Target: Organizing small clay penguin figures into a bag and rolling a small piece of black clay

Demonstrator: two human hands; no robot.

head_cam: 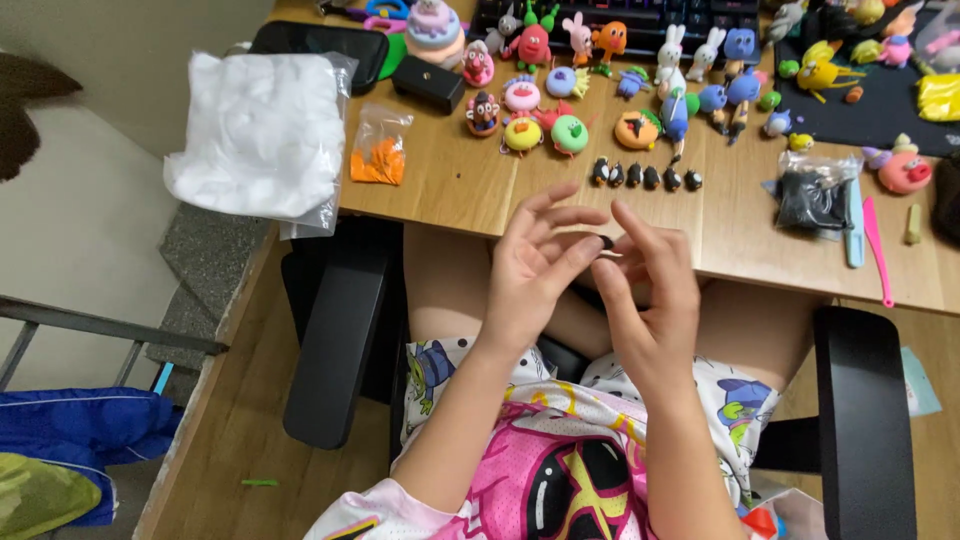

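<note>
Black clay, a tiny dark lump (606, 242), sits pinched between the fingertips of the two hands, held just off the near edge of the wooden counter (450, 185) and above the person's lap. The left hand (535, 270) has its fingers spread loosely, palm turned inward; the right hand (650, 285) curls toward it, fingers part bent, the two touching around the lump. Between the counter's edge and the body there is open room, bounded on either side by the chair's black armrests (335, 335).

Near that edge, a row of small black clay pieces (645, 176) lies just beyond the hands. A clear bag of black clay (812, 198) rests to the right. To the left, a small clear bag holds orange clay (378, 160), and a large clear bag of white stuffing (262, 135) hangs over the counter's left corner. Coloured clay figures (545, 125) crowd the far half.
</note>
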